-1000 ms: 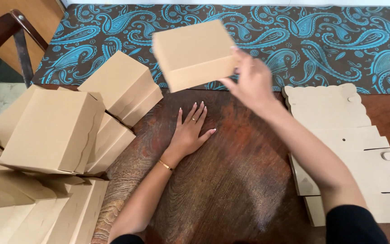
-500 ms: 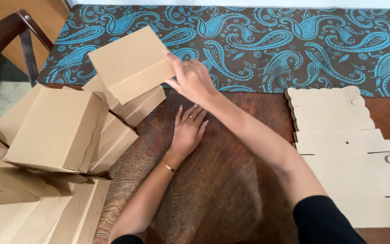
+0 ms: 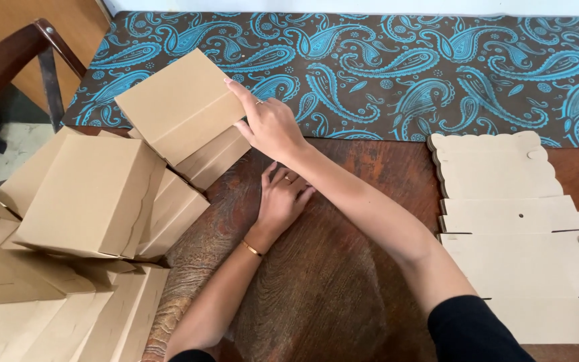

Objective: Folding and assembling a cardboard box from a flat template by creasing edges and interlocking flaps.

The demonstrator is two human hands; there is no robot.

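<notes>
My right hand (image 3: 271, 125) reaches across to the left and grips the right edge of a closed brown cardboard box (image 3: 179, 104). That box rests tilted on top of another box (image 3: 212, 157) in a pile. Below my right forearm, my left hand (image 3: 283, 196) lies flat on the dark wooden table (image 3: 323, 281), palm down, fingers apart, holding nothing. It wears a ring and a thin gold bracelet.
Several assembled cardboard boxes (image 3: 82, 194) are heaped at the left, spilling over the table edge. A stack of flat box blanks (image 3: 504, 234) lies at the right. A blue paisley cloth (image 3: 383, 67) covers the far side. A wooden chair (image 3: 8, 60) stands at the far left.
My right hand has carried the box from the table's middle over to the left and lowered it onto the pile. The left hand has stayed flat on the table.
</notes>
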